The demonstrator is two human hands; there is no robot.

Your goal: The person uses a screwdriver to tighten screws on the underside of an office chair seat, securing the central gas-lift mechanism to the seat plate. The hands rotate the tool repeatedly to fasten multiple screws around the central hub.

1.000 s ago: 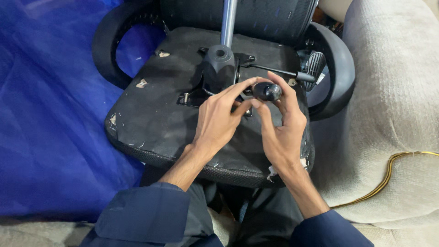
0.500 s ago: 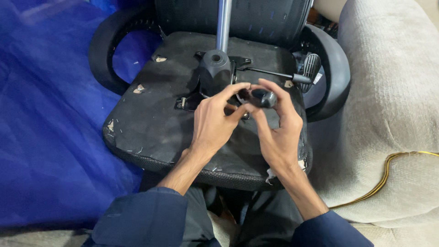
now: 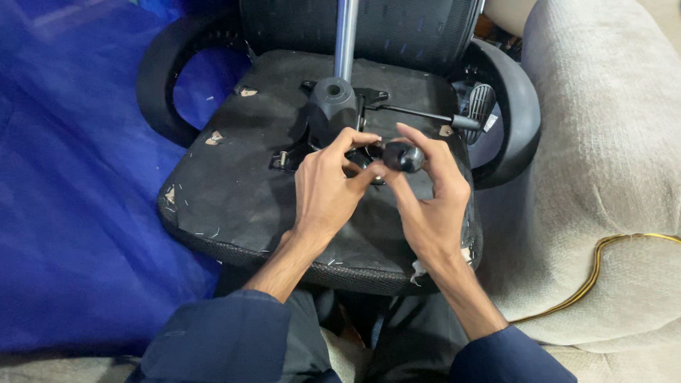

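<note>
A: Nearest the camera, dark blue sleeves (image 3: 213,333) and the person's lap. Both forearms reach forward over an upturned office chair, seat underside (image 3: 241,191) facing up.

B: Hands?

A: The left hand (image 3: 323,191) curls closed, thumb and fingertips pinching a small part beside the round black knob (image 3: 404,156). What exactly the left fingers hold is hidden. The right hand (image 3: 429,206) grips that knob between thumb and forefinger; its other fingers spread loose.

B: Where is the knob relative to the mechanism?

A: Just in front of the black tilt housing (image 3: 333,106) at the seat's centre, at or just above the plate there. Whether it is seated on a thread cannot be told.

B: Step in hand, by judgement?

A: Looks like fitting or turning the knob at the mechanism, one hand steadying while the other twists. A further move would likely call for keeping the knob square to its stud and turning with fingertips, not force.

B: Beyond that?

A: The chrome gas column (image 3: 345,35) rises from the housing. A thin lever (image 3: 418,113) runs right to a ribbed grip (image 3: 482,103). Armrests (image 3: 511,120) curve on both sides; mesh backrest (image 3: 397,28) is farthest. Blue tarp (image 3: 71,177) lies left, beige cushion (image 3: 610,142) with yellow piping (image 3: 610,252) right.
</note>
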